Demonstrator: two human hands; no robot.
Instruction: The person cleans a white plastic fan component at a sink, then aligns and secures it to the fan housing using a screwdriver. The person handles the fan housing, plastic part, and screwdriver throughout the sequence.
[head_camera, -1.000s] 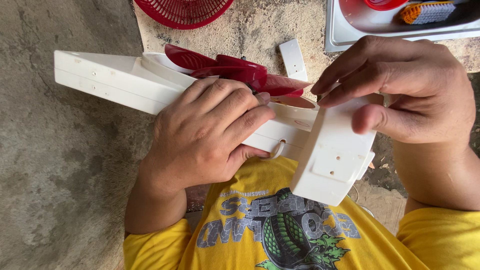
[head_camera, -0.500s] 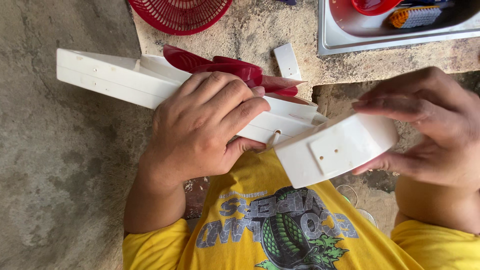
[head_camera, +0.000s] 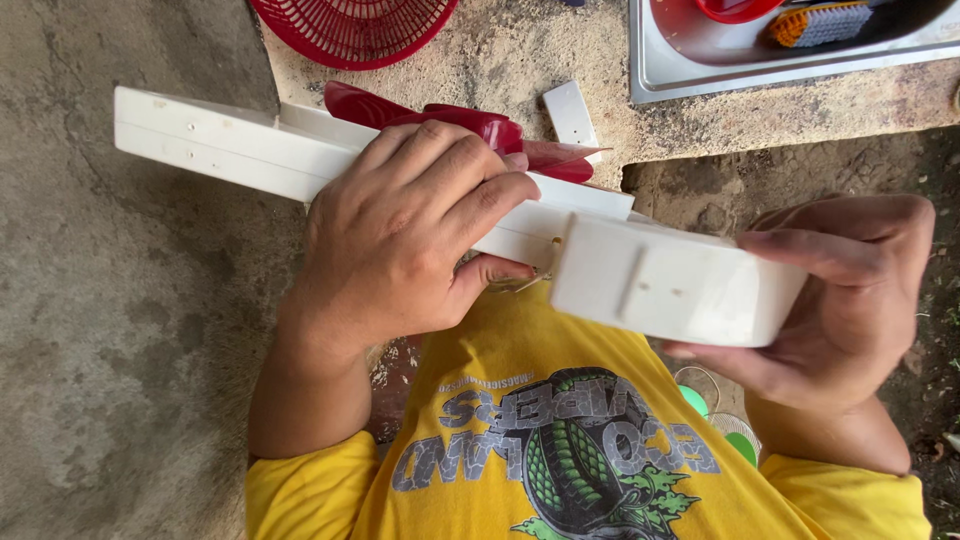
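I am gripping the long white plastic body (head_camera: 215, 140) with my left hand (head_camera: 410, 235), fingers wrapped over its top and thumb tucked beneath, so it is running out to the left from under my palm. My right hand (head_camera: 850, 300) is clasping the white box-shaped end piece (head_camera: 675, 285), fingers over its far side, thumb below. That piece is sitting just right of my left hand, above my yellow shirt (head_camera: 560, 450). Red fan blades (head_camera: 450, 118) are lying behind the body.

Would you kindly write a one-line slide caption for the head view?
Left hand grips a long white plastic piece; right hand holds its white block.
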